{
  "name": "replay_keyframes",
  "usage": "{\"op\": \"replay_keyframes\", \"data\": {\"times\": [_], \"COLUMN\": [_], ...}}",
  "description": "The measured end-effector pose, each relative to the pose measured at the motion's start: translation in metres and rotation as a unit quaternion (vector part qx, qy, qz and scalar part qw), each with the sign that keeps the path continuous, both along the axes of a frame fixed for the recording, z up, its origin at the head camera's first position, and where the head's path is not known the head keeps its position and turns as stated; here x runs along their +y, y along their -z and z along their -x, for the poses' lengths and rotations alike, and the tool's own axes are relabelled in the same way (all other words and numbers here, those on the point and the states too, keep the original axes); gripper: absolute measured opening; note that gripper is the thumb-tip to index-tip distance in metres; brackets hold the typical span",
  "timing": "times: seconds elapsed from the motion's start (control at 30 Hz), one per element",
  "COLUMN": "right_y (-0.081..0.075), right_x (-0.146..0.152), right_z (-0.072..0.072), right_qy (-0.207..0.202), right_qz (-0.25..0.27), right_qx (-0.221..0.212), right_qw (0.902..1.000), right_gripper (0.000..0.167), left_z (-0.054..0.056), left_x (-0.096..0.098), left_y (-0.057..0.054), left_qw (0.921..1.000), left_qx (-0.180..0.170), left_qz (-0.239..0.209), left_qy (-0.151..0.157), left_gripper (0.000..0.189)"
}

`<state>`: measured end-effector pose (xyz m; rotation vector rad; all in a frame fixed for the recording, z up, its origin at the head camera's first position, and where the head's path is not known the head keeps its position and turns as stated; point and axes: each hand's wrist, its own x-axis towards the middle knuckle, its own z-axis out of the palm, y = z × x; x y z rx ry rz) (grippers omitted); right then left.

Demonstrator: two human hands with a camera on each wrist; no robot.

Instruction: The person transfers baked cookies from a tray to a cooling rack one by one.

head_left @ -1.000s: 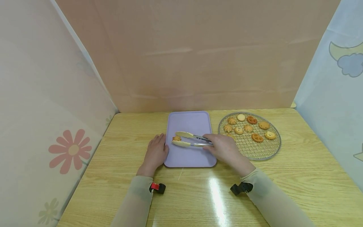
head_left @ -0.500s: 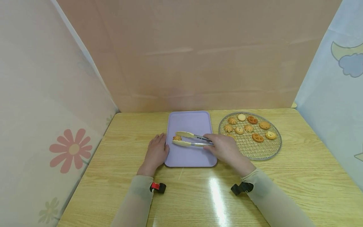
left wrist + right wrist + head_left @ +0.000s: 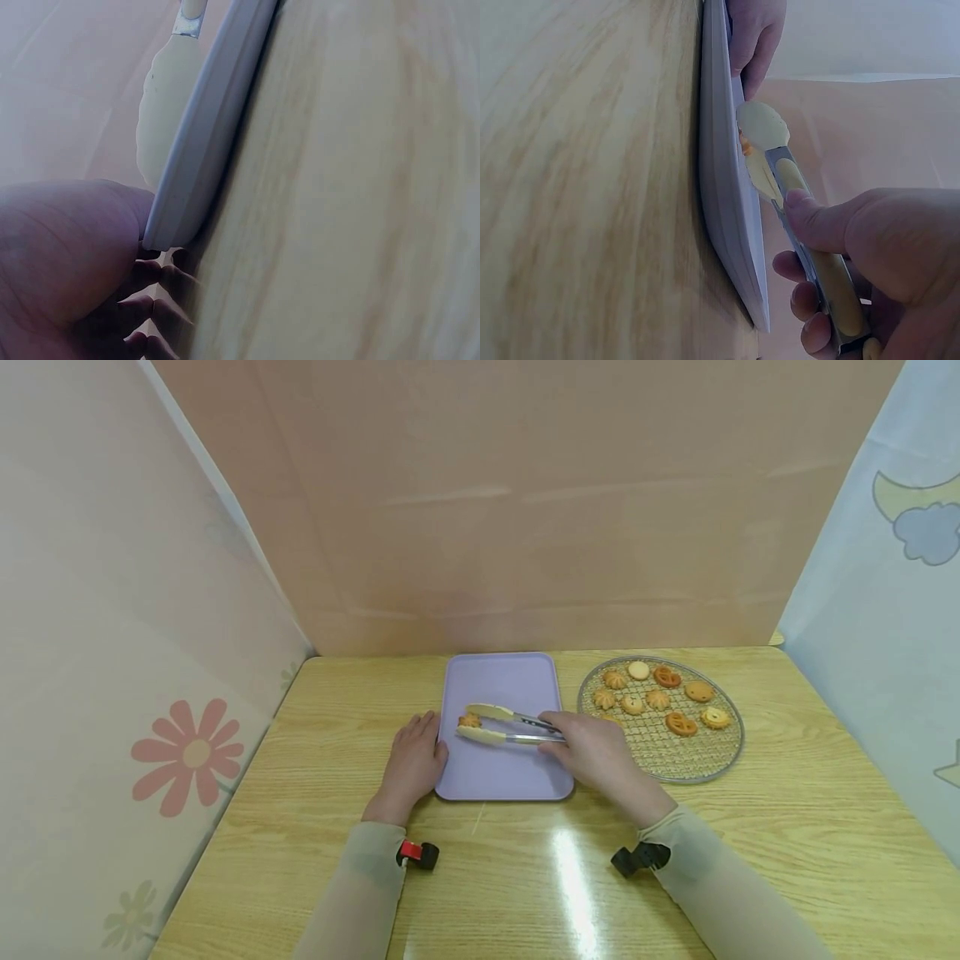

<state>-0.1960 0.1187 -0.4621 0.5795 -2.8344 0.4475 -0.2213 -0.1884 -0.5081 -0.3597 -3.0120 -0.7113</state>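
My right hand [image 3: 594, 758] grips metal tongs [image 3: 534, 739] with cream tips above the lilac tray [image 3: 498, 781]. A small golden-brown cookie [image 3: 469, 721] lies between the tongs' tips, near the tray's left side. Whether it touches the tray is unclear. From the right wrist, the thumb presses one arm of the tongs [image 3: 836, 292] and curled fingers wrap the other. My left hand [image 3: 411, 762] holds the tray's left edge. In the left wrist view its thumb side lies against the tray rim [image 3: 206, 135], with the fingers partly in shadow on the outer side.
Right of the tray sits a round wire rack [image 3: 675, 768] bearing several cookies, including pretzel-shaped cookies [image 3: 681, 724]. My right hand covers part of its left side. A tan partition [image 3: 525, 527] stands behind the wooden table [image 3: 495, 885], with printed cloth at both sides.
The tongs' tips and the cookie between them have shifted slightly away from me, and the cookie looks somewhat tilted. My left hand and the tray stay in place.
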Motion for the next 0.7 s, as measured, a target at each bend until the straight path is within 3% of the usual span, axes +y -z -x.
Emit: {"op": "replay_keyframes", "data": {"times": [0.7], "right_y": [-0.011], "right_x": [0.012], "right_z": [-0.005], "right_qy": [0.035], "right_qz": [0.006], "right_qx": [0.015], "right_qw": [0.9993], "right_gripper": [0.048], "left_z": [-0.001], "left_x": [0.0], "left_y": [-0.002], "left_qw": [1.0], "left_qx": [0.003], "left_qz": [0.001], "left_qy": [0.001], "left_gripper": [0.055]}}
